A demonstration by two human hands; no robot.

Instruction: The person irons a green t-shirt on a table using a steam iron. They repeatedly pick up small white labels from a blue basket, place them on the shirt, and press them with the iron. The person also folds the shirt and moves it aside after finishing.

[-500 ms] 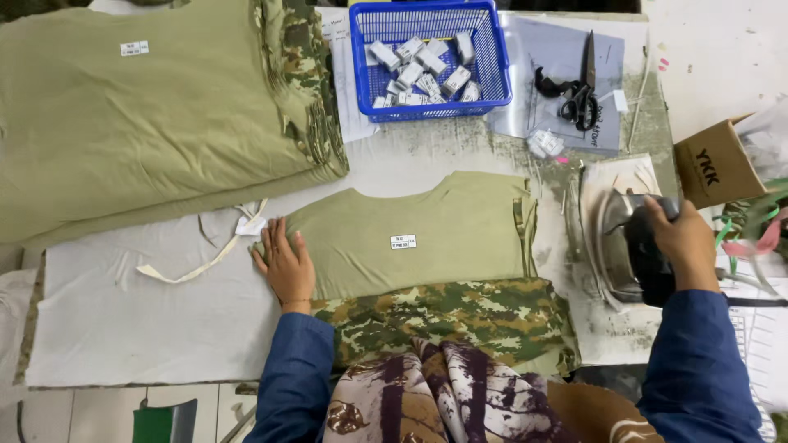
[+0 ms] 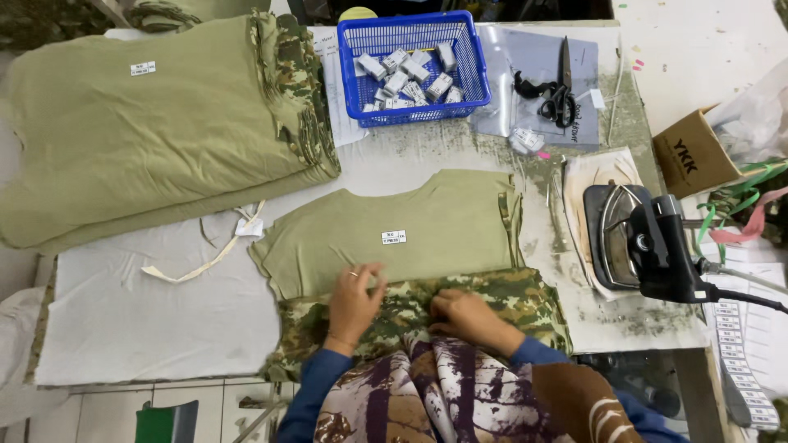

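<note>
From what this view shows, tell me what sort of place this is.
Most likely a garment workshop's pressing and finishing table: a stack of olive garments, an iron on its rest, scissors, and a blue basket of small tags.

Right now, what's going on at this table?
A person has both hands on a camouflage fabric piece at the near edge of the work table: left hand and right hand lie flat on it, beside each other. Just beyond lies an olive garment piece with a small white label. The iron stands unheld to the right; scissors and a blue basket lie farther back.
</note>
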